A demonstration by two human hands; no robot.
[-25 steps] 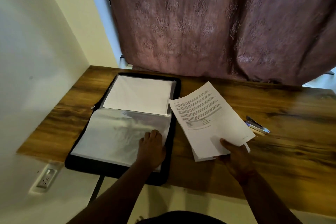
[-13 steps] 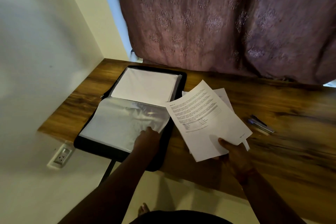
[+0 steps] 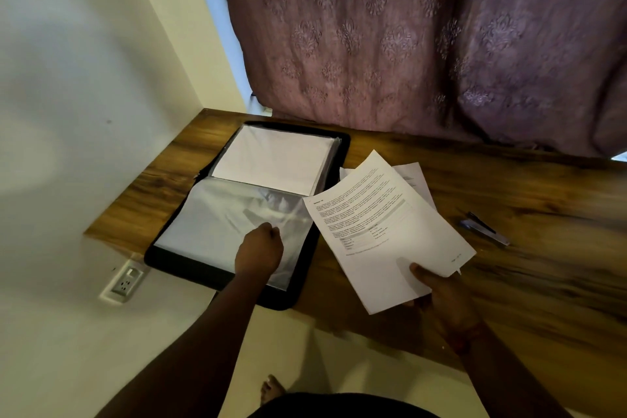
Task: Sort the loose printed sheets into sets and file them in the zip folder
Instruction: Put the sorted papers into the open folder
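Observation:
A black zip folder lies open on the wooden desk, white paper in its far half and clear plastic sleeves over its near half. My left hand is on the near sleeve with its fingers curled, seemingly pinching the plastic. My right hand holds a set of printed sheets by the near corner, thumb on top, just right of the folder. More printed sheets lie on the desk under and behind the held set.
A stapler lies on the desk right of the sheets. A purple curtain hangs behind the desk. A white wall with a socket closes the left side. My bare foot shows below the desk edge.
My left hand went from lying flat on the sleeve to curling its fingers on it. The held sheets have lifted, uncovering other sheets behind. The camera shifted left.

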